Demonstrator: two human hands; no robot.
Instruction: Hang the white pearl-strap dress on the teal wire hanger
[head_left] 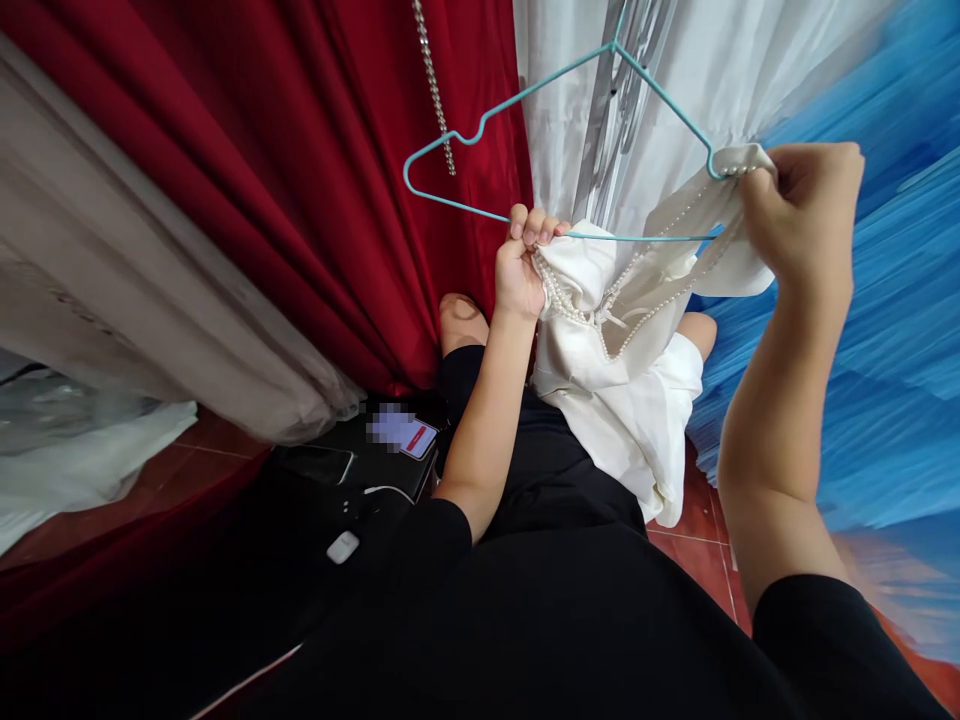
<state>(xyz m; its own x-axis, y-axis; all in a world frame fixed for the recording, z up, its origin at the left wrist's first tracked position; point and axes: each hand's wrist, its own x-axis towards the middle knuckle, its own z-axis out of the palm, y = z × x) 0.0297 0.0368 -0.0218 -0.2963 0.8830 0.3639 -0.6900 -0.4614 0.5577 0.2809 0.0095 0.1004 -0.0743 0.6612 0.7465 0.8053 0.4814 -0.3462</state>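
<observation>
A white dress (pixel 611 385) with pearl-beaded edging lies over my lap, its upper part lifted toward a thin teal wire hanger (pixel 555 78). My left hand (pixel 525 265) is closed around the left side of the pearl-trimmed bodice, its fingertips over the hanger's lower bar. At the hanger's right shoulder notch, my right hand (pixel 806 215) grips the pearl-edged strap, which is looped at the notch. The hanger's left shoulder is bare. The palm sides of both hands are hidden.
Red fabric (pixel 337 180) hangs at the left, white fabric (pixel 555 130) behind a metal stand (pixel 611 120), and blue ruffled fabric (pixel 900 330) at the right. A beaded strand (pixel 431 75) dangles ahead. Beside my left arm are a lit phone (pixel 416 438) and a white case (pixel 343 547).
</observation>
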